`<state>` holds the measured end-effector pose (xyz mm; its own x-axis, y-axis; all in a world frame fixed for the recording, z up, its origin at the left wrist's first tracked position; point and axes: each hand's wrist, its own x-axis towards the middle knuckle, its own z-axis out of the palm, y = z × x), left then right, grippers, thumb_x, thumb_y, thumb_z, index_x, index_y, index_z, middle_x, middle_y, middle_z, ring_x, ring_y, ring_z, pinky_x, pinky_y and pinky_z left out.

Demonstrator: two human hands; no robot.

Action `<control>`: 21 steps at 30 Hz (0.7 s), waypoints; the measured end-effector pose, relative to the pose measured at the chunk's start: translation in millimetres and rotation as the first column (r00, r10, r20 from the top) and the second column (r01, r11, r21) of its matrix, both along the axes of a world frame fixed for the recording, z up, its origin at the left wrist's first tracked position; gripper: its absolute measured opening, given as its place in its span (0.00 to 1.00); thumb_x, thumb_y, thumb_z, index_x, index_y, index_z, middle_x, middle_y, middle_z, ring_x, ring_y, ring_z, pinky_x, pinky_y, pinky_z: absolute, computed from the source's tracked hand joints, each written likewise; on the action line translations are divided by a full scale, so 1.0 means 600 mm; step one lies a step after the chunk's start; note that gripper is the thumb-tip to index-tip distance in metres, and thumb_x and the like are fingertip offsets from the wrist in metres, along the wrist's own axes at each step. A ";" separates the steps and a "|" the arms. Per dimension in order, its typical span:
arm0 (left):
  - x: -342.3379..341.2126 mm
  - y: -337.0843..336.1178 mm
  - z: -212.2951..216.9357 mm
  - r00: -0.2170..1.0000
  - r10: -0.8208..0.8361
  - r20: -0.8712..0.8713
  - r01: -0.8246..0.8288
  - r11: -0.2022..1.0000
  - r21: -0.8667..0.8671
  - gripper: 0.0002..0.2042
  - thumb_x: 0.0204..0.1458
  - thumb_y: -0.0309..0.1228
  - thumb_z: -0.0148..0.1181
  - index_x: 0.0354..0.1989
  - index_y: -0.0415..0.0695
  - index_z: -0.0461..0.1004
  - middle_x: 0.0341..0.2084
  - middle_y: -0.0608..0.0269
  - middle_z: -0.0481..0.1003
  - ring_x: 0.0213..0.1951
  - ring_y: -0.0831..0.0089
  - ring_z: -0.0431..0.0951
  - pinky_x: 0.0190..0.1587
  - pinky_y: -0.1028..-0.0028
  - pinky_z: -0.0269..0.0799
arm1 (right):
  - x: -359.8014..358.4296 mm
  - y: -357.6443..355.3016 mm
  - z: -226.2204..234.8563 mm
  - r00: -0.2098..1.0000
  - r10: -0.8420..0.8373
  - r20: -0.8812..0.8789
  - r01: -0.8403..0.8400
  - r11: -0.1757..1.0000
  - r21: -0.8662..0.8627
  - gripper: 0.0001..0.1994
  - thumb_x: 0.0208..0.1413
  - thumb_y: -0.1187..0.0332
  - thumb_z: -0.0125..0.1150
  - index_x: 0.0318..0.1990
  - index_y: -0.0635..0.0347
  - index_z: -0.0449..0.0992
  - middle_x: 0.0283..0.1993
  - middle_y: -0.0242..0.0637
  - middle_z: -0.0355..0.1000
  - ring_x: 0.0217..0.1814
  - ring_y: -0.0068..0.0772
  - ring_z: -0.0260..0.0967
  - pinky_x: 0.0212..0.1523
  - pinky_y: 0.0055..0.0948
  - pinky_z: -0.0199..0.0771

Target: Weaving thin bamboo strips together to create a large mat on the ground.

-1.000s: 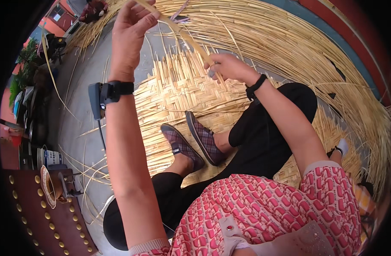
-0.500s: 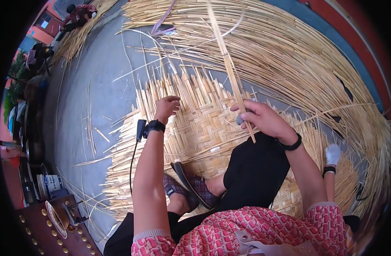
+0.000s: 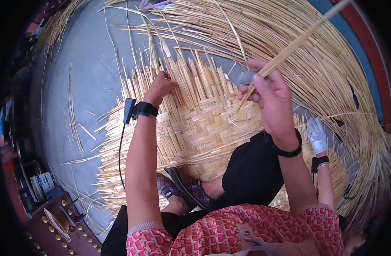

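A half-woven mat [image 3: 204, 123] of flat pale bamboo strips lies on the grey floor in front of me, its loose strip ends fanning out at the far edge. My left hand [image 3: 160, 86] rests on those upright strip ends with the fingers curled around some of them. My right hand [image 3: 268, 100] is raised above the mat and grips a long thin bamboo strip [image 3: 304, 40] that runs up toward the top right. A grey pad shows on one of its fingers. I sit cross-legged on the mat in black trousers and patterned shoes [image 3: 182, 192].
A big heap of long loose bamboo strips [image 3: 315, 72] curves around the far and right sides. Another person's white-gloved hand [image 3: 317, 134] rests at the right. A studded brown case [image 3: 61, 226] and small containers [image 3: 42, 183] stand at the lower left. Stray strips lie scattered on the grey floor [image 3: 80, 85].
My left hand came down from high in the air onto the mat's loose strip ends. My right hand lifted and tilted the long strip so that it points up to the right.
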<state>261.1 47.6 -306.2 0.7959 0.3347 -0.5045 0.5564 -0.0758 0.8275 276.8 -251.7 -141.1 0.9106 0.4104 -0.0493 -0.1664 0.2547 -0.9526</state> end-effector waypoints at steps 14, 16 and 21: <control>-0.056 -0.040 -0.008 0.983 0.057 0.173 -0.059 0.998 0.007 0.17 0.47 0.23 0.69 0.46 0.35 0.77 0.31 0.63 0.79 0.36 0.74 0.78 0.39 0.76 0.73 | 0.003 0.160 -0.256 0.992 0.076 0.103 -0.023 0.899 -0.437 0.12 0.63 0.71 0.54 0.51 0.61 0.66 0.35 0.41 0.77 0.32 0.28 0.79 0.31 0.26 0.76; -0.087 -0.052 -0.020 0.922 0.246 0.300 -0.127 0.922 -0.366 0.17 0.48 0.21 0.68 0.48 0.39 0.76 0.36 0.64 0.79 0.40 0.76 0.77 0.46 0.75 0.72 | 0.003 0.181 -0.272 0.998 0.035 0.059 -0.005 0.898 -0.440 0.09 0.61 0.72 0.54 0.48 0.61 0.69 0.35 0.44 0.77 0.35 0.36 0.79 0.34 0.32 0.76; -0.107 -0.037 0.041 0.915 0.181 0.360 -0.055 0.941 -0.333 0.27 0.51 0.23 0.65 0.62 0.43 0.68 0.48 0.62 0.75 0.47 0.74 0.74 0.50 0.74 0.70 | 0.047 0.194 -0.275 0.756 0.576 0.312 -0.197 0.654 -0.730 0.09 0.53 0.73 0.59 0.42 0.59 0.76 0.32 0.46 0.74 0.36 0.44 0.75 0.38 0.36 0.73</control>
<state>196.7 25.4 -281.8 0.9116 0.3149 -0.2644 0.1829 0.2654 0.9466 305.2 -135.2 -306.1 0.6379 0.7687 -0.0457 0.4189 -0.3962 -0.8170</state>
